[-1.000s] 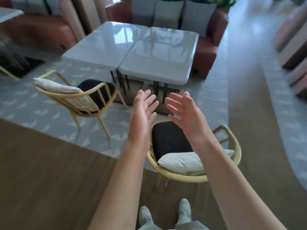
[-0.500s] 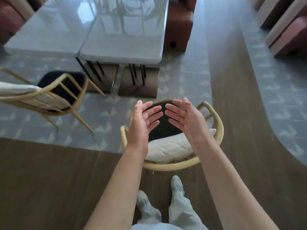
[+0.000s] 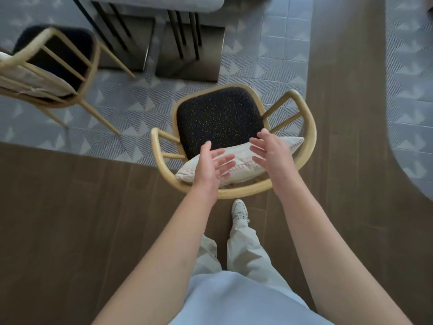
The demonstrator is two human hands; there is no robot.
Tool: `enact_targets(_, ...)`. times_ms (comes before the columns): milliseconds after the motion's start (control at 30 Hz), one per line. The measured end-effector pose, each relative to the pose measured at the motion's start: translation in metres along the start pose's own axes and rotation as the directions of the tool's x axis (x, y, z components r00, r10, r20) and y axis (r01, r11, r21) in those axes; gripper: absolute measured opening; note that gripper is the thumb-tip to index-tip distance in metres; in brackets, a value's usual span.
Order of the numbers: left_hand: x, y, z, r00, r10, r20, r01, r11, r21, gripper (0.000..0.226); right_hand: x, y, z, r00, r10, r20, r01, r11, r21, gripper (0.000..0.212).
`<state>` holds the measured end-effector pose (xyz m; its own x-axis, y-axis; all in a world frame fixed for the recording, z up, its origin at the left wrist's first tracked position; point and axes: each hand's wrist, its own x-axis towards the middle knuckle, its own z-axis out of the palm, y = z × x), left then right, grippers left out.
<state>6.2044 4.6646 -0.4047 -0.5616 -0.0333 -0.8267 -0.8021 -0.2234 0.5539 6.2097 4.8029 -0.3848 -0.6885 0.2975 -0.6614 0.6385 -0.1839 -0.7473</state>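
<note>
Both our hands have dropped closer: left hand (image 3: 212, 164) and right hand (image 3: 271, 152) hover open and empty-palmed above the cushion (image 3: 243, 161) at the chair's (image 3: 309, 127) back edge.

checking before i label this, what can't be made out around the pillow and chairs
Head view only.
Pillow: partly behind left hand and right hand; contact cannot be told.
Pillow's print: too small to read.
Far chair: blurred, cut off by left edge.
Table: top cut off by upper edge.
</note>
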Motion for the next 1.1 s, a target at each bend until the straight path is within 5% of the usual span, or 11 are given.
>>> enact_targets(333,0.019,-0.037,0.000,0.994,-0.096,-0.060,0.094,0.995,-0.030,0.048,0.016,0.042,-0.030,0.983,0.017,-0.183,-0.023,0.999,-0.035,0.036)
enact_targets(533,0.021,-0.054,-0.023,0.976,-0.210,-0.052,0.188,0.944,-0.272,0.042,0.013,0.074,-0.041,0.946,-0.003,-0.324,-0.036,0.993,-0.114,0.041)
enact_targets(767,0.023,-0.085,-0.045,0.924,-0.278,-0.264,0.201,0.938,-0.283,0.023,0.019,0.094,-0.039,0.847,0.100,-0.523,-0.144,0.988,-0.045,0.061)
enact_targets(867,0.024,-0.096,-0.054,0.916,-0.311,-0.252,0.223,0.919,-0.325,0.022,0.022,0.106,-0.037,0.877,0.220,-0.427,-0.222,0.974,0.046,0.057)
enact_targets(967,0.028,-0.095,-0.053,0.937,-0.335,-0.102,0.271,0.877,-0.396,0.037,0.025,0.116,-0.038,0.907,0.307,-0.287,-0.264,0.948,0.181,0.039)
enact_targets(1100,0.036,-0.090,-0.045,0.944,-0.330,0.008,0.300,0.848,-0.437,0.030,0.029,0.113,-0.044,0.920,0.344,-0.190,-0.292,0.922,0.255,0.036)
